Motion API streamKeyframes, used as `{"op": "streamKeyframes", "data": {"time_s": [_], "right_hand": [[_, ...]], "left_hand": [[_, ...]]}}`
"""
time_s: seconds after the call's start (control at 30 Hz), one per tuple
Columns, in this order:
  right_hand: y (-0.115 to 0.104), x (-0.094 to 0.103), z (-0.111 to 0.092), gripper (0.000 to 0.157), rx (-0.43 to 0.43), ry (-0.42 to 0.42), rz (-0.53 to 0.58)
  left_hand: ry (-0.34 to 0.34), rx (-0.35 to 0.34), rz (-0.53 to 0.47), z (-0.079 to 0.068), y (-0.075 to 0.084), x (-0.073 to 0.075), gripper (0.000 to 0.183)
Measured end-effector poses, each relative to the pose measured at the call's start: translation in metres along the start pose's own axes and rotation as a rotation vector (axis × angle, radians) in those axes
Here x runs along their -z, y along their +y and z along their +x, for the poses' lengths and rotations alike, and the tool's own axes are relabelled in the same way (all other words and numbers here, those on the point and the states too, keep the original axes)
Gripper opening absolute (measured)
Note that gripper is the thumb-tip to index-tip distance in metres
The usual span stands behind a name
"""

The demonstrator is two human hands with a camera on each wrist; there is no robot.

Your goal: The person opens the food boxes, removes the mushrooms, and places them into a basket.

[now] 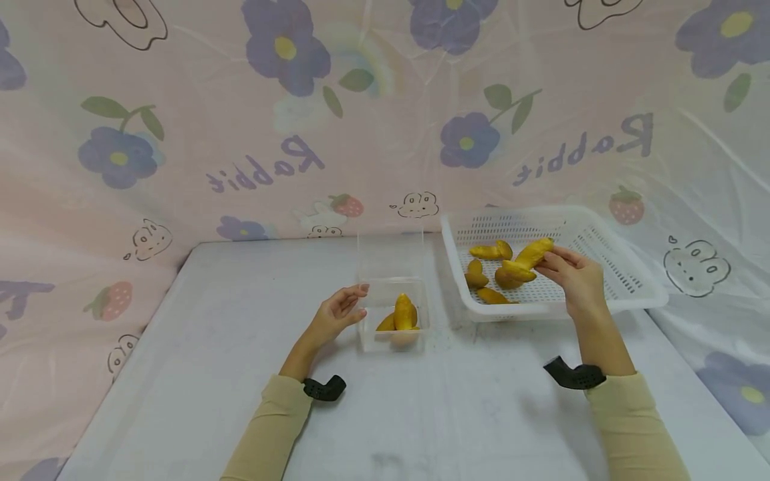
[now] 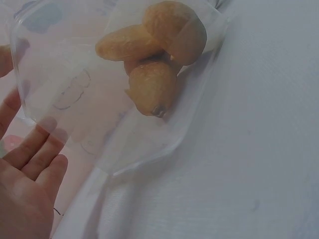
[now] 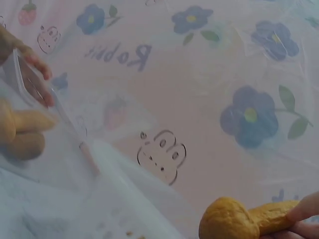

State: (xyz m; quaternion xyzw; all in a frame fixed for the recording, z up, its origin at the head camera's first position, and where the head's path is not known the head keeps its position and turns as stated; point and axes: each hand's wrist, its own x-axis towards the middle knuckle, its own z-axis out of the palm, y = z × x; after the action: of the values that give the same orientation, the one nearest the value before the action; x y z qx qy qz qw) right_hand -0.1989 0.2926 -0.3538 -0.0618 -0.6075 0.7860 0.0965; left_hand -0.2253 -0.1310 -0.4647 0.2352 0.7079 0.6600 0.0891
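Note:
My right hand pinches a yellow-brown mushroom by its stem end, above the white basket. In the right wrist view this mushroom points its rounded cap away from the fingers. Several more mushrooms lie in the basket below. My left hand is at the left side of a clear plastic box, its fairly straight fingers touching the wall. Inside that box are several mushrooms, heaped together. The box's clear lid stands raised at the back.
The white perforated basket stands right of the box at the back of the white table. A patterned pink sheet hangs behind and along the sides. Black wrist bands sit on both forearms.

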Motion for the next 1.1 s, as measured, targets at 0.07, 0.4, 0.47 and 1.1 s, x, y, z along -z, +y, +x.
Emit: {"op": "streamKeyframes", "data": {"time_s": [0.07, 0.4, 0.47, 1.1], "right_hand": [[0.0, 0.007, 0.002, 0.016, -0.017, 0.019, 0.002], [0.004, 0.026, 0.01, 0.005, -0.058, 0.078, -0.242], [0.004, 0.027, 0.012, 0.014, -0.065, 0.063, -0.311], [-0.002, 0.018, 0.009, 0.063, -0.132, 0.189, -0.789]], "left_hand": [[-0.001, -0.003, -0.004, 0.0, 0.0, 0.0, 0.047], [0.002, 0.005, 0.0, 0.001, 0.001, 0.0, 0.047], [0.002, 0.001, -0.004, 0.001, 0.002, 0.0, 0.047], [-0.001, -0.01, -0.013, -0.001, 0.003, -0.001, 0.046]]}}
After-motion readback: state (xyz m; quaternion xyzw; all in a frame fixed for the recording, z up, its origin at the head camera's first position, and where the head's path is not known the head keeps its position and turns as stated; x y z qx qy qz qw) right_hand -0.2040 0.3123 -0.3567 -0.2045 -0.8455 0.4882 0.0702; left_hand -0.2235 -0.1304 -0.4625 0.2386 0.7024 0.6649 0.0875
